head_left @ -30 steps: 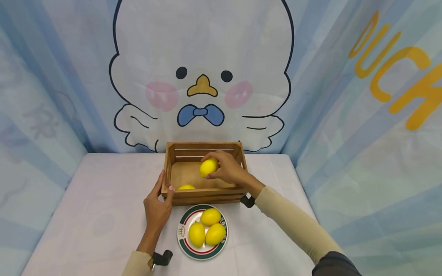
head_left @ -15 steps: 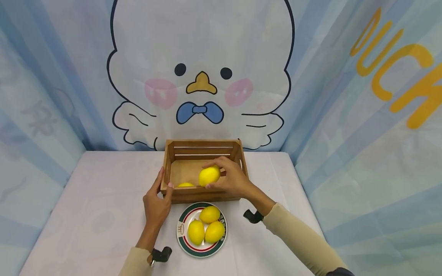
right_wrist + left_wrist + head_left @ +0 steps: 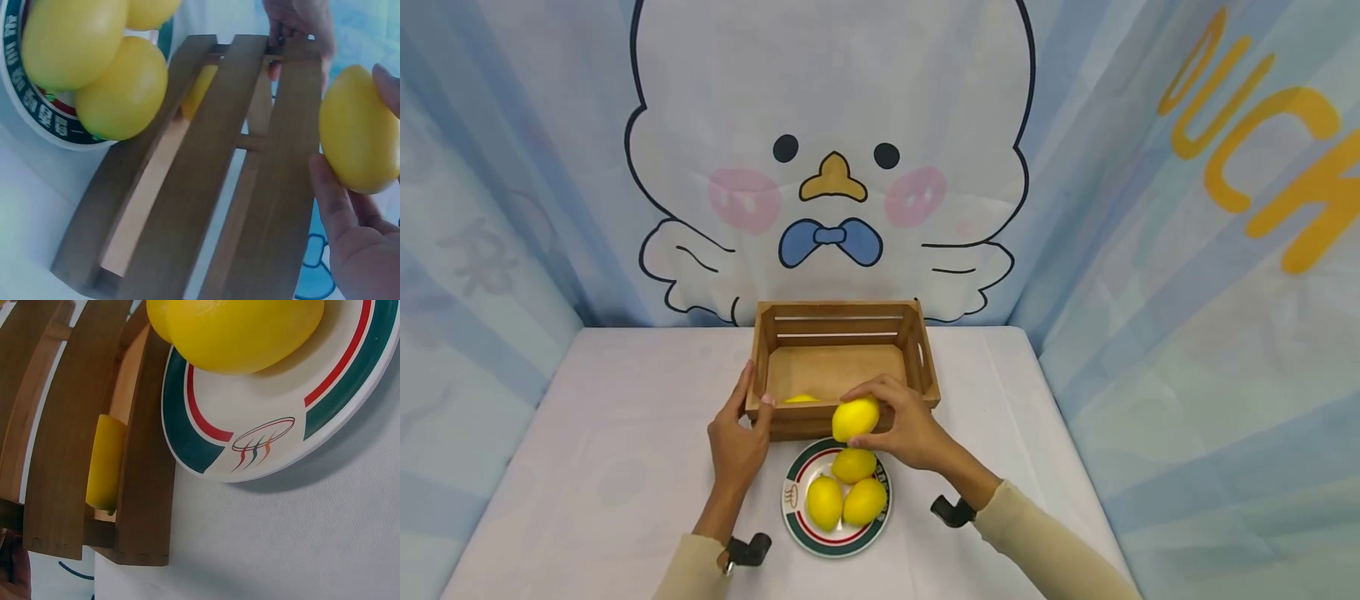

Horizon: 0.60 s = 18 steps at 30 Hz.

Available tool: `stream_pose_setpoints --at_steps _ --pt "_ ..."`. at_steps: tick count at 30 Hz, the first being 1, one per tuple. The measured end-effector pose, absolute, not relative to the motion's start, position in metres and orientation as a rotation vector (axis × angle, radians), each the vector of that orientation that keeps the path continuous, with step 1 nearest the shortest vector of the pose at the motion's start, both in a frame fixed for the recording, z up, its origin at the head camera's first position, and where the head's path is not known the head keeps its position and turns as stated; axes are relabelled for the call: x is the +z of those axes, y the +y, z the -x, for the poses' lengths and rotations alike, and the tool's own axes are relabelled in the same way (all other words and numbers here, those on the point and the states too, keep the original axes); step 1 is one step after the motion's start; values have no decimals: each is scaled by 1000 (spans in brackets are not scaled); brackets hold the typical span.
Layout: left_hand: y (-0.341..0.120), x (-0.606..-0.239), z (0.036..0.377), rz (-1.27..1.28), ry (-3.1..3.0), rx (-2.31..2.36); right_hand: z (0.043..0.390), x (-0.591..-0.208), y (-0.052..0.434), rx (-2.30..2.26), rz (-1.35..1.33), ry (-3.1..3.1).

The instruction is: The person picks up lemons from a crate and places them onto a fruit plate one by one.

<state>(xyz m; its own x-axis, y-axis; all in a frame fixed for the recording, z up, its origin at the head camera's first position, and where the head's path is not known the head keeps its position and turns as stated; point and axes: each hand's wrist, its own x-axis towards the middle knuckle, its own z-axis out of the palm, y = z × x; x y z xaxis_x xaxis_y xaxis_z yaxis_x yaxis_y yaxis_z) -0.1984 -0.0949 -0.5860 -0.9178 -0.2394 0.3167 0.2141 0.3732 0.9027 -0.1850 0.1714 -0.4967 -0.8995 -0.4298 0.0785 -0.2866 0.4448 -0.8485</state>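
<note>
My right hand (image 3: 910,425) pinches a yellow lemon (image 3: 854,419) between thumb and fingers, over the front wall of a slatted wooden crate (image 3: 850,430). My left hand (image 3: 736,446) grips the crate's front left corner, thumb on the front rail and fingers along the side. Inside the crate one lemon (image 3: 106,464) lies behind the front slats, mostly hidden in the head view. In front of the crate stands a white plate (image 3: 837,550) with a green and red rim. On it rest three lemons (image 3: 865,502), close together.
A white cloth covers the table (image 3: 625,467). Behind it hangs a pale blue curtain (image 3: 700,83) with a cartoon duck, close to the crate's back. Side curtains (image 3: 1187,350) flank the table. A black wrist mount (image 3: 953,511) sits on the right wrist.
My right hand has carried the lemon from inside the crate toward me, out over its front wall. The left hand keeps its grip on the crate corner. The view has shifted slightly.
</note>
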Motion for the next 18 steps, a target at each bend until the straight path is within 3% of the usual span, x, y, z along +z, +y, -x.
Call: stream_pose_setpoints --at_steps 18 --pt "-94 -586 200 -45 -2258 -1565 158 -545 168 -1420 490 2519"
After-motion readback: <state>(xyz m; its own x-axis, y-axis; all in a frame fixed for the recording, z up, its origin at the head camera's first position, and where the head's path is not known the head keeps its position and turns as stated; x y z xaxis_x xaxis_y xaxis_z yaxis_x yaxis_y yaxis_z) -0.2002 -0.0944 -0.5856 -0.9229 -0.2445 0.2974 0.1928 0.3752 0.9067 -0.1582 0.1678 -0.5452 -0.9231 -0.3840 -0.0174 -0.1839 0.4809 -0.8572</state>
